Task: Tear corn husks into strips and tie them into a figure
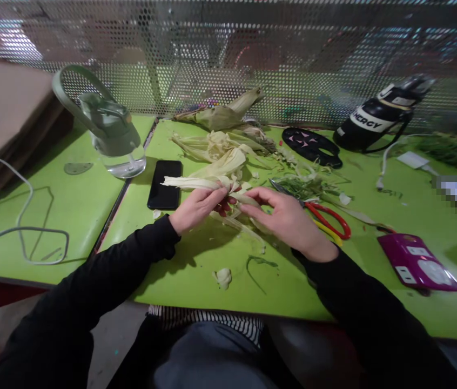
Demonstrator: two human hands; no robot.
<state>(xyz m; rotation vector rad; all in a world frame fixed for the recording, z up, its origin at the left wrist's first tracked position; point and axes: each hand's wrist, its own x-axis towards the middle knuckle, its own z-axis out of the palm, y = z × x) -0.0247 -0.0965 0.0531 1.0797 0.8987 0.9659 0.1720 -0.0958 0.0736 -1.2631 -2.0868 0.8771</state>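
Observation:
My left hand is closed on a pale corn husk strip that sticks out to the left over the green table. My right hand pinches the same bundle of husk from the right; something small and red shows between the fingers of both hands. A heap of loose husks lies just behind the hands. Red and yellow handled scissors lie right of my right hand, partly under it.
A black phone lies left of the hands, a clear water bottle further left. A magenta power strip sits at right, a black sole and shoe behind. A white cable loops at left. Perforated metal screen behind.

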